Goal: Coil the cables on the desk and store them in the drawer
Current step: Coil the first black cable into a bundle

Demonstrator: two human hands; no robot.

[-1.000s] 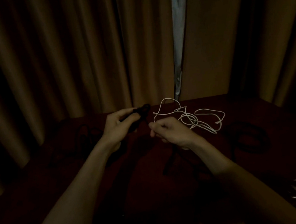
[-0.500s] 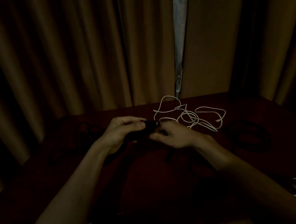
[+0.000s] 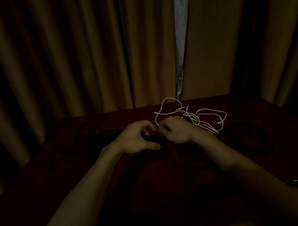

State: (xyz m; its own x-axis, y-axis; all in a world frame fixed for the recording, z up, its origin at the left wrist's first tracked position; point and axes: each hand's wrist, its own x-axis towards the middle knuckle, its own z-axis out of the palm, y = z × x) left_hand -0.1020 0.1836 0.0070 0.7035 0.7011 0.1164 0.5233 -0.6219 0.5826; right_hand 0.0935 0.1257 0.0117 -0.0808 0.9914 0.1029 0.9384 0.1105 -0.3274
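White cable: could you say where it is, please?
Head view: the white cable lies tangled at the far edge of the desk, right of centre, behind the right hand, below the curtain gap.

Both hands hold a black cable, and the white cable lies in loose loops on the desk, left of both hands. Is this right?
Only the side is wrong. In the head view the white cable lies in loose loops on the desk at the right, beyond the right hand. It and the left hand hold the black cable.

Heavy tan curtains (image 3: 66,66) hang in deep folds behind a dark reddish desk (image 3: 35,189) in a dimly lit room; 1 narrow gap (image 3: 181,35) between them admits pale light.
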